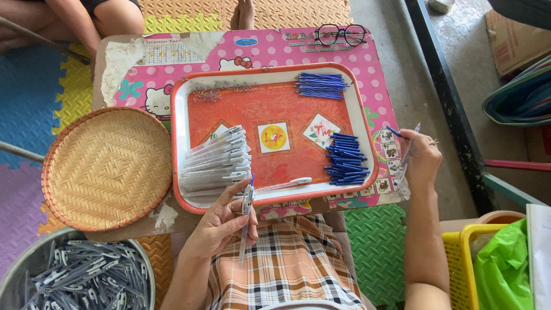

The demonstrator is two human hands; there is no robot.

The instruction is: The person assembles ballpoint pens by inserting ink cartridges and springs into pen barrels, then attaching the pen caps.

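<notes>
Two hands: left hand [221, 221], lower centre, pinches one clear pen [247, 213]; right hand [422, 156], right, grips one pen barrel [408, 150]. One red tray [275, 198].

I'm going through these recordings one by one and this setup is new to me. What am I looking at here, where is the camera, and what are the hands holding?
There is no machine: a person works with bare hands, and the single camera sits on their head, looking down at their lap and a small pink table.

On the table lies an orange tray with a stack of clear pen barrels, two heaps of blue refills and small springs. A pair of glasses lies beyond it, and a woven basket lies beside it. A metal bowl of pens stands lower left.

The left hand holds a pen. The right hand holds a thin refill.
</notes>
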